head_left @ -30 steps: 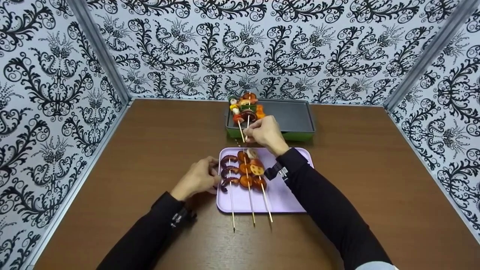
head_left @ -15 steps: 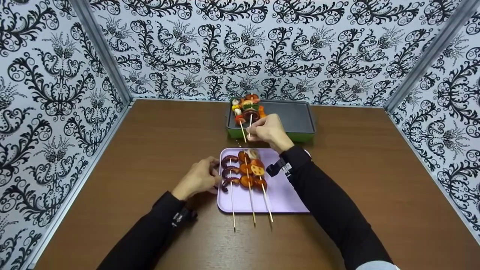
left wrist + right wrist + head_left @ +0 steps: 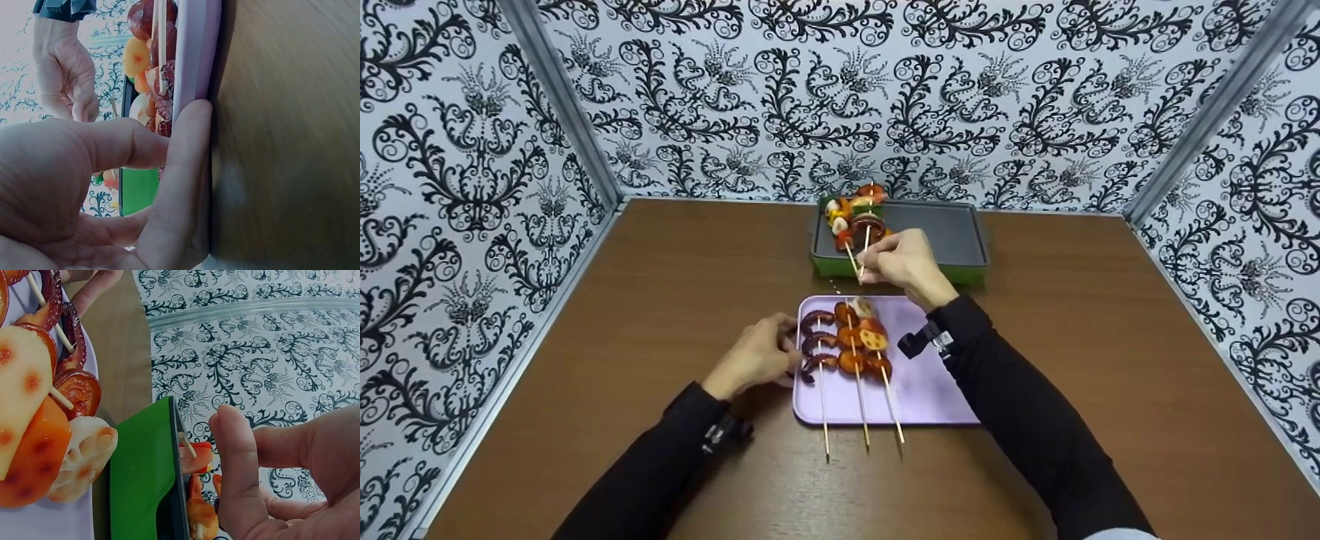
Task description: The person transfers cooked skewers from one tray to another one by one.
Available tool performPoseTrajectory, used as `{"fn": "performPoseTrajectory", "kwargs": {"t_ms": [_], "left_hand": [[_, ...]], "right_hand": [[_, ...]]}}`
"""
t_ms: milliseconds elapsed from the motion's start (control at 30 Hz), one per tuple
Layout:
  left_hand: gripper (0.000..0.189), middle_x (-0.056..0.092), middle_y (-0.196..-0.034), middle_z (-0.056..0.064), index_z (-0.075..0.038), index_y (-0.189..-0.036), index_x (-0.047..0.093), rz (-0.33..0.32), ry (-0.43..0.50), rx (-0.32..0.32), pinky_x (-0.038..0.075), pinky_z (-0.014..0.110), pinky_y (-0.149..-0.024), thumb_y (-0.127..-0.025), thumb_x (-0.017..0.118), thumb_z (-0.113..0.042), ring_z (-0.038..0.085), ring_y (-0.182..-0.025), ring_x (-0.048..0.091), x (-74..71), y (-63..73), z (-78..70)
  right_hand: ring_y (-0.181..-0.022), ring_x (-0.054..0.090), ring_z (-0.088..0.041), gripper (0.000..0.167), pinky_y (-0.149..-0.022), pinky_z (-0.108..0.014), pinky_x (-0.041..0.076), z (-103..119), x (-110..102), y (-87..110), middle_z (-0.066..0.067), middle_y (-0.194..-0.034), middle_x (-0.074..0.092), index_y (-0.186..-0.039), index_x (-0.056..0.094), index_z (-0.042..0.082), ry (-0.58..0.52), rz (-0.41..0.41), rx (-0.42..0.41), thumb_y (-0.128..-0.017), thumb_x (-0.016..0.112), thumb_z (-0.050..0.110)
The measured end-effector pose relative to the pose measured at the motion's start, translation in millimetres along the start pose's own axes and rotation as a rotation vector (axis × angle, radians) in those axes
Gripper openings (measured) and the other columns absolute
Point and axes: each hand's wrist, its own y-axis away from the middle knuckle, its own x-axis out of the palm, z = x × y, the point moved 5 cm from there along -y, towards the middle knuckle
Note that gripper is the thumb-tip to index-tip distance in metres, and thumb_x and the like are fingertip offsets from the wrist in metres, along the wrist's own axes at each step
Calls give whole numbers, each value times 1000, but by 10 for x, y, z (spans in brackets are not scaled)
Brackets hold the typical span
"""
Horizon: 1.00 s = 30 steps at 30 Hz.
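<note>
In the head view my right hand (image 3: 907, 262) pinches the wooden stick of a mixed food skewer (image 3: 868, 223) at the left end of the green griddle (image 3: 937, 225) with its dark top. Another skewer (image 3: 843, 235) lies close to its left, its stick tip near my fingers. My left hand (image 3: 754, 356) holds the left rim of the lilac tray (image 3: 930, 386), one finger along the rim in the left wrist view. On the tray lie an octopus-tentacle skewer (image 3: 819, 342), a skewer of browned round pieces (image 3: 850, 337) and a lotus-root skewer (image 3: 874, 335).
The tray stands on a brown wooden table (image 3: 675, 262), in front of the griddle. More food pieces (image 3: 202, 517) show on the griddle in the right wrist view. Patterned walls (image 3: 847, 97) enclose the table at the back and both sides.
My right hand has shifted slightly right with the skewer, whose top end has also moved right. The skewer beside it has tilted and shifted right. My left hand has stayed at the rim.
</note>
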Motion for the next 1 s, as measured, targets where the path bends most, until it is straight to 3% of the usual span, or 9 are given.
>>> {"fn": "performPoseTrajectory", "kwargs": {"t_ms": [267, 667, 1000], "left_hand": [[63, 67, -94, 15, 4, -147, 51, 1, 4, -11, 69, 38, -57, -86, 68, 10, 28, -72, 72, 17, 2, 13], [59, 67, -92, 18, 3, -143, 53, -5, 63, -11, 69, 40, -55, -86, 66, 10, 31, -69, 72, 10, 2, 20], [62, 67, -93, 18, 4, -145, 51, 6, 52, -14, 69, 40, -56, -85, 67, 10, 31, -70, 72, 14, -8, 5]], "right_hand": [[-68, 74, -22, 15, -79, -39, 69, -29, -106, 123, -25, -106, 69, -104, 73, -9, 13, 8, -12, -89, 68, -8], [-69, 73, -25, 17, -73, -39, 70, -26, -202, 441, -32, -104, 70, -106, 72, -11, 24, 68, -113, -90, 67, -8], [-71, 74, -29, 13, -71, -42, 70, -111, -300, 732, -24, -95, 73, -104, 72, -9, 40, 99, -138, -92, 72, -5]]}}
